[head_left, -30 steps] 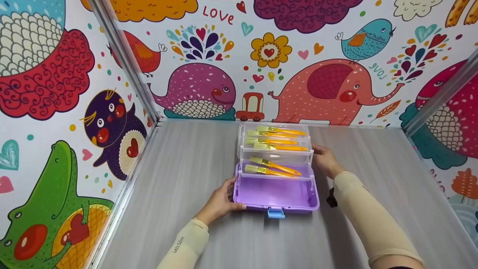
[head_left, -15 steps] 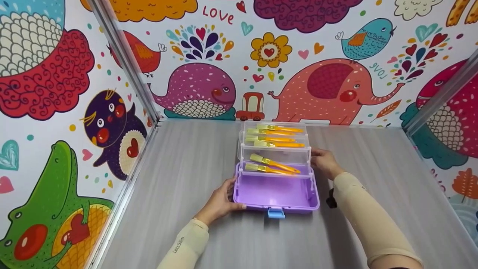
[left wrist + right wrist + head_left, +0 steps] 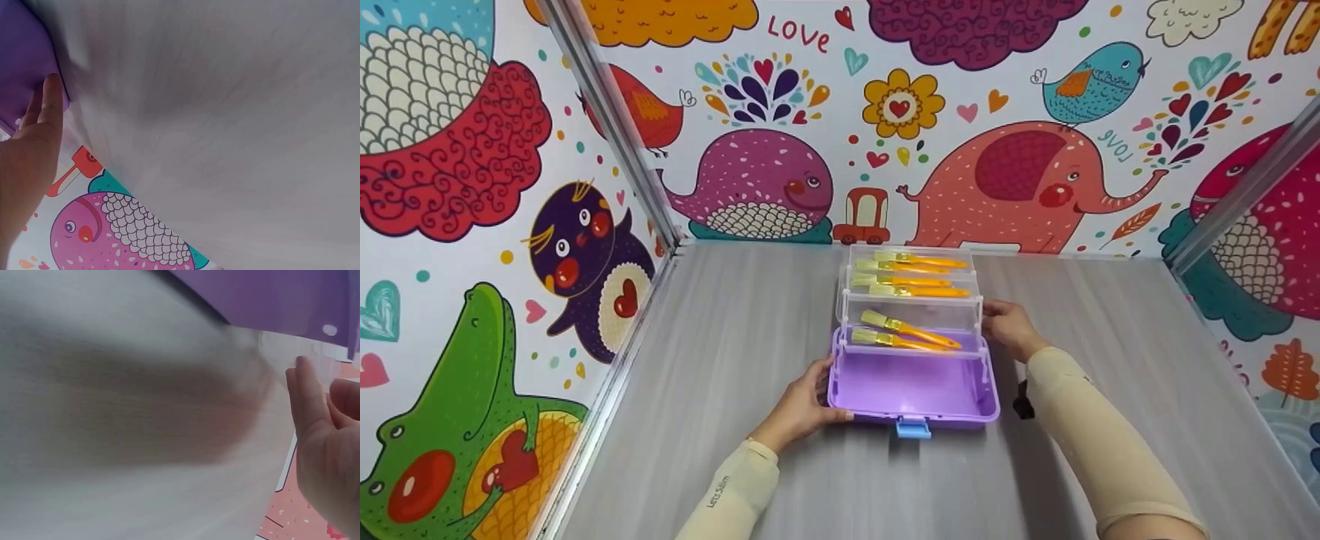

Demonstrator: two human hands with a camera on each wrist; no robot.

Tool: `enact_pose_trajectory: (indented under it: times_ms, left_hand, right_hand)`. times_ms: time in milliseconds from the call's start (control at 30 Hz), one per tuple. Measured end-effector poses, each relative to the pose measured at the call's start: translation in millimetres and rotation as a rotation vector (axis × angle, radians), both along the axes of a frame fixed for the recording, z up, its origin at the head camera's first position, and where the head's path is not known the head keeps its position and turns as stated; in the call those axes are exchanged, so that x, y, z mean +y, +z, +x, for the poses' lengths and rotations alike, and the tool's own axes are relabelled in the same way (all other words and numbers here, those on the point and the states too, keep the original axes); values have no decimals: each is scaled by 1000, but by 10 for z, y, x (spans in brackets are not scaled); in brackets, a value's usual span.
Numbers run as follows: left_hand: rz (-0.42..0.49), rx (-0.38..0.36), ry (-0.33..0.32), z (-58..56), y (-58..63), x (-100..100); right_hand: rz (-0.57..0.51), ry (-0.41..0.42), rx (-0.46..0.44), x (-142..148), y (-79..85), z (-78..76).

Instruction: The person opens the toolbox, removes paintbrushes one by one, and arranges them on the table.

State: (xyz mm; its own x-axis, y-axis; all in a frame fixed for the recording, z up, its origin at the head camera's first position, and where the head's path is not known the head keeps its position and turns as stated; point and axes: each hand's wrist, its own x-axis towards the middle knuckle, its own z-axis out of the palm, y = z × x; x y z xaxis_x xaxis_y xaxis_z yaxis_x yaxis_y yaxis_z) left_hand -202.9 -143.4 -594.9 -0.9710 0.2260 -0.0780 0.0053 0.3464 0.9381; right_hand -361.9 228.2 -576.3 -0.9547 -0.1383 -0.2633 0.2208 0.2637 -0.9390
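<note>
A purple storage box (image 3: 911, 386) stands with its clear lid and tiers swung back. My left hand (image 3: 802, 401) grips its front left corner, thumb along the front and fingers on the side wall. In the left wrist view, those fingers (image 3: 52, 98) lie against the purple wall. On the right, my right hand (image 3: 1011, 330) touches the end of the clear plastic part (image 3: 275, 349) with nearly straight fingers. Several paintbrushes with orange handles lie in the tiers: one brush (image 3: 919, 291) in the upper part, another brush (image 3: 904, 341) in the lower tray (image 3: 971, 352).
The box stands on a grey wood-grain table (image 3: 735, 315). A blue latch (image 3: 913, 429) hangs at its front. Behind the lid rises a printed wall (image 3: 780, 180), with metal posts (image 3: 615, 127) at the corners. A dark strap end (image 3: 1024, 401) hangs by the right wrist.
The clear tiers with the brushes have shifted slightly left, and my right hand has moved a little left with them. My left hand and the purple base have stayed in place.
</note>
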Motion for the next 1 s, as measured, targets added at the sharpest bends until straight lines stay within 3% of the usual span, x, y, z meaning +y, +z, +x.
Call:
enact_pose_trajectory:
  times_ms: [133, 467, 733, 1000]
  left_hand:
    - [-15, -12, -2, -2, 7, 7]
    - [2, 13, -9, -5, 26, -27]
    - [-23, 19, -14, 1, 10, -39]
    - [-38, 31, -25, 5, 21, -15]
  right_hand:
    - [3, -9, 1, 38, 83, 55]
    - [184, -16, 48, 274, 476, 162]
    - [253, 79, 184, 232, 770, 282]
    - [338, 244, 336, -108, 862, 435]
